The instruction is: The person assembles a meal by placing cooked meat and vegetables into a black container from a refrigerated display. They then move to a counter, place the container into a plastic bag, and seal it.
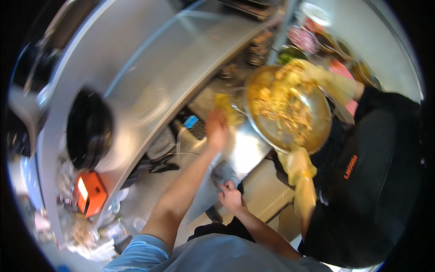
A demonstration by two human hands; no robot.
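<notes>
Steel counter (pixel 247 152), bare hands (pixel 232 198) with grey cloth (pixel 223 171)

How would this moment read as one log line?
left hand: near blurred yellow item | right hand: at grey cloth-like item | co-worker: yellow-gloved hands at metal bowl of food

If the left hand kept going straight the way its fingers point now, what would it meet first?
Most likely the blurred yellow item, just beyond the fingers of the left hand; blur and unclear depth hide whether they already touch.
</notes>
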